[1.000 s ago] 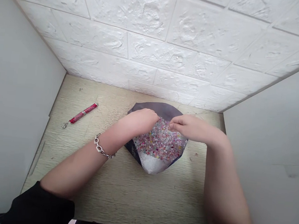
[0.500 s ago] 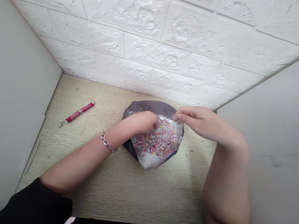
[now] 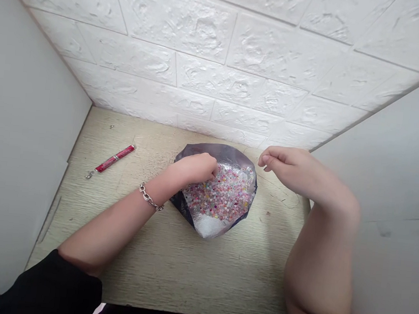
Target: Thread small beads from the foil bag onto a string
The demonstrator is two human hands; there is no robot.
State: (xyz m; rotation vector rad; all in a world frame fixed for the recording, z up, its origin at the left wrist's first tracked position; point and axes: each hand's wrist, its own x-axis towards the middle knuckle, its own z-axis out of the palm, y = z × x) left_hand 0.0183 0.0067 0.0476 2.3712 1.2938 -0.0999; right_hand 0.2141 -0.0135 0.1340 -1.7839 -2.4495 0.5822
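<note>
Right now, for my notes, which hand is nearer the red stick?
Left. The left hand is over the beads, right of the red stick; the right hand is farther right, past the bag.

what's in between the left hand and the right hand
In the head view, the open bag lies there, with many small beads inside; the left hand is over it, the right hand beyond its right edge.

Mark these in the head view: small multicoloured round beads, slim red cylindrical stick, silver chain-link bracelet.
Small multicoloured round beads (image 3: 224, 193): head view, middle of the visible pile.
Slim red cylindrical stick (image 3: 115, 159): head view, about mid-length.
Silver chain-link bracelet (image 3: 148, 199): head view, middle of its visible links.
</note>
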